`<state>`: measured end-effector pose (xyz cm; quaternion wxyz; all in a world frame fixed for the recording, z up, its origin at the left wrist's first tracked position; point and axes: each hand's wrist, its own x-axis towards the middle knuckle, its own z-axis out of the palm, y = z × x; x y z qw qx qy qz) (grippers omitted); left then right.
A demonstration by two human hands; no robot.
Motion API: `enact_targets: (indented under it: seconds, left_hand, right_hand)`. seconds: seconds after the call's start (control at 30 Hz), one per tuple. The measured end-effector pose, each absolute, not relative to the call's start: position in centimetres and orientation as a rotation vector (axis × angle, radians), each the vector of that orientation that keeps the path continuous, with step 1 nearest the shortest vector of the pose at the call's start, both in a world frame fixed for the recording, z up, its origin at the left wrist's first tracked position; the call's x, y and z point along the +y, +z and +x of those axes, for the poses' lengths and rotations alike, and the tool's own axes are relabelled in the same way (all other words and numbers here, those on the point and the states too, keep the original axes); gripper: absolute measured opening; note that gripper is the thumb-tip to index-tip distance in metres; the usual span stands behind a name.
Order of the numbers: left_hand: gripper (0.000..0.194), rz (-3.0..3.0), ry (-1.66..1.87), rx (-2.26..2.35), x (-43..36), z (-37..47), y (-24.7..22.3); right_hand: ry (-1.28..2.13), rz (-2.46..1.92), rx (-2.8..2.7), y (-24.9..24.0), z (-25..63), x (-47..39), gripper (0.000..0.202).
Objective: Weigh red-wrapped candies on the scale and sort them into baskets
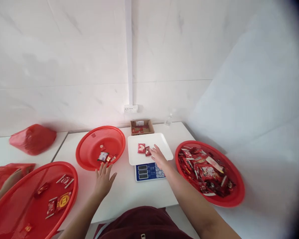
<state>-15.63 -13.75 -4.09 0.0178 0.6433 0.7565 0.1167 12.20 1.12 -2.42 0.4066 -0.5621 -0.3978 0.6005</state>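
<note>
Two small red foil sachets [144, 149] are seen lying side by side on the flat white plastic weighing tray [139, 158] of a blue-faced digital scale [149, 172], which is set on the white desk [129, 192]. The right hand [159, 157] is laid palm down on the tray just beside the sachets, its fingers [153, 151] loosely spread and reaching to the nearer sachet; nothing is pinched between them. The left hand [103, 179] is held flat above the desk with its fingers [104, 167] spread, the tips at the near rim of a round red mesh plastic basket [89, 154], in which a few sachets are scattered. To the right of the scale, a second round red basket [235, 196] is heaped with red sachets. At the lower left, a third red basket [72, 189] with a few packets is found. Behind the tray, a small brown cardboard box [142, 126] is placed against the white wall. On the far left, another person's hand [11, 179] is seen near red plastic bags [32, 138].
</note>
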Motion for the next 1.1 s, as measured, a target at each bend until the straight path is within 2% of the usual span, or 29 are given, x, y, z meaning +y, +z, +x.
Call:
enact_targets:
  seconds: [0.1,0.23,0.33,0.4,0.53,0.83,0.97,1.1]
  left_hand:
    - [0.045,2.070,0.427,2.239,-14.0,-13.8,-4.5]
    - [0.044,2.144,0.443,2.041,-14.2,-10.9,-5.5]
    - [0.044,2.159,0.427,1.957,-14.4,-8.9,-6.2]
    - [0.044,2.157,0.405,1.925,-14.6,-7.9,-6.4]
    - [0.042,2.160,0.394,1.893,-14.5,-6.6,-6.4]
    - [0.041,2.141,0.459,1.845,-13.3,-3.1,-5.4]
    - [0.039,2.147,0.486,1.828,-13.2,-1.1,-4.9]
    - [0.039,2.147,0.475,1.830,-13.5,0.3,-4.4]
  right_hand:
    - [1.203,-1.617,-1.248,-1.9,14.4,0.7,0.064]
    - [0.546,-1.817,-1.565,-2.3,21.8,-1.2,0.058]
    - [0.298,-2.113,-1.614,-3.7,28.4,-3.6,0.060]
    - [0.278,-2.247,-1.590,-4.7,32.2,-5.0,0.059]
    - [0.356,-2.101,-1.573,-5.6,37.2,-6.2,0.047]
    - [0.424,-2.052,-1.087,-1.2,41.5,-4.7,0.047]
    - [0.182,-1.961,-1.352,-0.1,40.4,-4.5,0.042]
    - [0.469,-1.764,-1.808,-1.7,36.6,-4.4,0.039]
